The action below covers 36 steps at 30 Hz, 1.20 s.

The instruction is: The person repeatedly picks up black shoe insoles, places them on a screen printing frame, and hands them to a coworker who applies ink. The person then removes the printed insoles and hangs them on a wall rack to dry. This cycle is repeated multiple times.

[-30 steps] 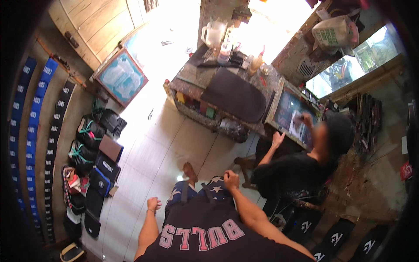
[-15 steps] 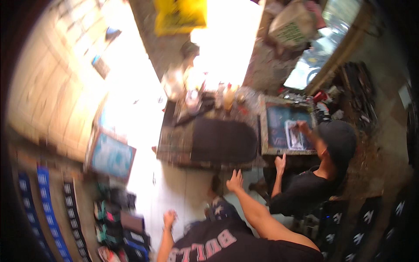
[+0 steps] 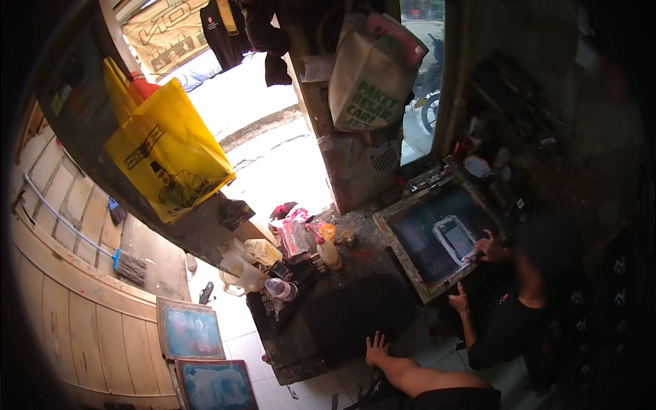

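Observation:
My right hand (image 3: 376,350) is open, its fingers spread at the front edge of a dark worktable (image 3: 295,359). It holds nothing; whether it rests on the edge or hovers just over it, I cannot tell. Beyond the fingertips lies a black rounded pad (image 3: 362,307) on the tabletop. My left hand is out of view. To the right, a co-worker in a dark cap and black shirt (image 3: 506,328) has one hand (image 3: 488,247) by a white-edged rectangle on a wood-framed printing screen (image 3: 410,273). The co-worker's other hand (image 3: 459,298) is near the frame's lower edge.
Bottles (image 3: 329,253), a white jug (image 3: 240,275) and a cup (image 3: 280,290) crowd the table's far left. Two blue screens (image 3: 193,331) lean at left. A yellow bag (image 3: 171,154) and a white bag (image 3: 369,85) hang beside the bright doorway. A broom (image 3: 130,265) stands outside.
My view has swung up and tilted toward the doorway, bringing the hanging bags into full sight. My left hand has left the picture. My right hand stays open near the table edge.

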Available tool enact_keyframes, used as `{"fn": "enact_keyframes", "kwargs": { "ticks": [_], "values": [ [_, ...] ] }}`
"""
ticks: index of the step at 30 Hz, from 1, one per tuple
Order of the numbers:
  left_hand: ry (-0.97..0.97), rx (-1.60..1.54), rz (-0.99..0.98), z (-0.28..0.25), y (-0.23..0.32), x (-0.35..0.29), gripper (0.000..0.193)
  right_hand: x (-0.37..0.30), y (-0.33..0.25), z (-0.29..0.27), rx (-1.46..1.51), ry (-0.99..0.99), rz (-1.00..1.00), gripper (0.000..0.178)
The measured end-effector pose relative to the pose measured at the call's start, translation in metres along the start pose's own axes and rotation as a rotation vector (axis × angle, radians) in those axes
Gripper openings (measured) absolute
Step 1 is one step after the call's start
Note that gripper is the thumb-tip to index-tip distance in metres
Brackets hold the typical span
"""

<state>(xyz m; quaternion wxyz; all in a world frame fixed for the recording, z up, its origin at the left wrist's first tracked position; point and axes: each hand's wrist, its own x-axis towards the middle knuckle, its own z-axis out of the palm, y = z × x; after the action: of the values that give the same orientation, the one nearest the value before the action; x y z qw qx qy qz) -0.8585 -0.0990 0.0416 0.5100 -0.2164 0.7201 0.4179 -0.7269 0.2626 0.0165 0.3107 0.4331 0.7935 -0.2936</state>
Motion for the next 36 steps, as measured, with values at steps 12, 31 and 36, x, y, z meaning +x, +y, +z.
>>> {"fn": "enact_keyframes", "kwargs": {
  "ticks": [12, 31, 36],
  "values": [
    [-0.376, 0.729, 0.327, -0.070, 0.088, 0.058, 0.035, 0.021, -0.008, -0.004, 0.132, 0.182, 0.075, 0.065],
    [-0.220, 0.533, 0.114, -0.106, 0.236, 0.054, 0.036, 0.003, -0.012, 0.042, 2.800, 0.452, 0.219, 0.032],
    [-0.209, 0.671, 0.148, -0.102, 0.206, 0.015, 0.033, 0.004, -0.013, 0.047, 2.947, 0.401, -0.324, 0.052]
  ]
}}
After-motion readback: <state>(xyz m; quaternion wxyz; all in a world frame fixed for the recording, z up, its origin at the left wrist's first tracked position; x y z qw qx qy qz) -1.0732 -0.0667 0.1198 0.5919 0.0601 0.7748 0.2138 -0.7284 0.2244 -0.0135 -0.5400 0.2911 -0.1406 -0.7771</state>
